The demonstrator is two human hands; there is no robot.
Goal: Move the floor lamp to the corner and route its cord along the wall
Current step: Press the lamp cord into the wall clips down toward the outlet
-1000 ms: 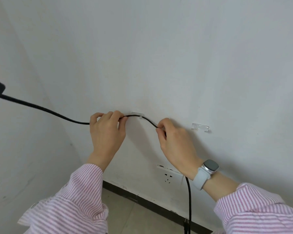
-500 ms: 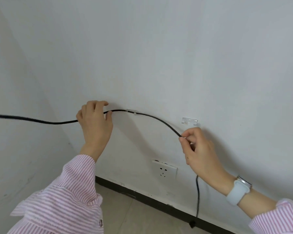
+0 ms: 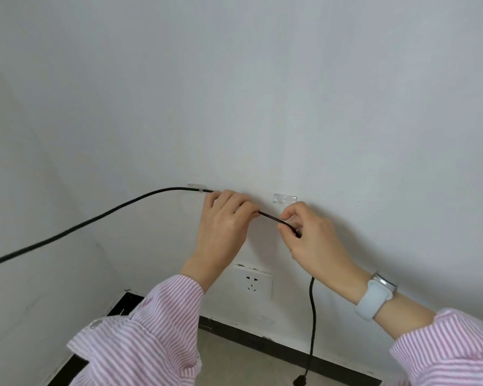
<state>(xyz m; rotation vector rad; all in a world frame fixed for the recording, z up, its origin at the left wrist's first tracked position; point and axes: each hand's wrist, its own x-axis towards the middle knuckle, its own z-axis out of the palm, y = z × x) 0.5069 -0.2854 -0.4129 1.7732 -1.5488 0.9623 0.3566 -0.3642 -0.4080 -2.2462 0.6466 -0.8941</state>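
The thin black lamp cord (image 3: 95, 218) runs in from the left edge, rises along the white wall (image 3: 290, 93) and passes through the first clear plastic cable clip (image 3: 195, 188). Past that clip it goes under our left hand (image 3: 223, 221), shows again as a short taut stretch between the hands, then enters our right hand (image 3: 310, 235). Below the right hand it hangs down to the floor, ending in a dark lump at the black baseboard (image 3: 276, 346).

Left hand: fingers curled over the cord just right of the first clip, pinching it. 0.5 s ago this hand gripped the cord on the left side of that clip; it has crossed over.

Right hand: thumb and fingertips closed on the cord, just below the second clear plastic clip (image 3: 284, 197). That clip is empty of cord. The hand sat lower and further right 0.5 s ago; the 2 hands are now near each other, with much less cord between them.

The white wall socket (image 3: 253, 281) sits below the hands, nothing plugged in. A pale grey wristwatch (image 3: 374, 299) is on the right wrist; pink-and-white striped sleeves (image 3: 151, 338) cover both forearms. The view now shows more of the floor corner at lower left.
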